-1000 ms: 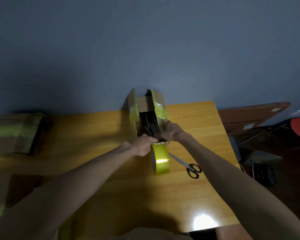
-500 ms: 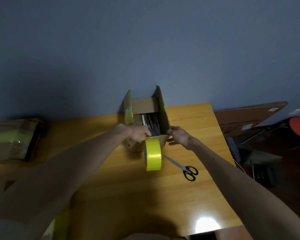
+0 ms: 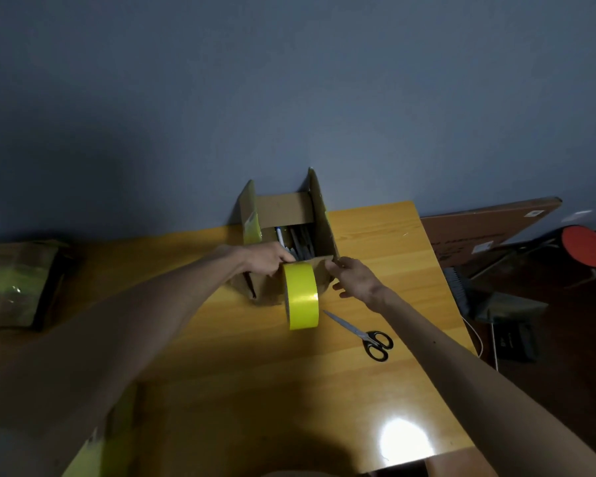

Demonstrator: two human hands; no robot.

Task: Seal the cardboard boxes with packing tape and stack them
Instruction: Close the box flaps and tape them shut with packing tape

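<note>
open box (image 3: 289, 215) at far edge of table (image 3: 375, 242), flaps up, untaped. left hand (image 3: 264, 259) curled on its near flap, right hand (image 3: 356, 280) fingers loosely apart, touching flap corner. tape roll (image 3: 301, 294) stood just in front. taped box (image 3: 14, 287) far left looked sealed; stacking pending

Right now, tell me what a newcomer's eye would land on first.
The bright yellow tape roll is upright on its edge, just in front of the open cardboard box, whose side flaps stick up. The left hand and right hand meet at the box's near edge. Black-handled scissors lie on the table right of the roll.
</note>
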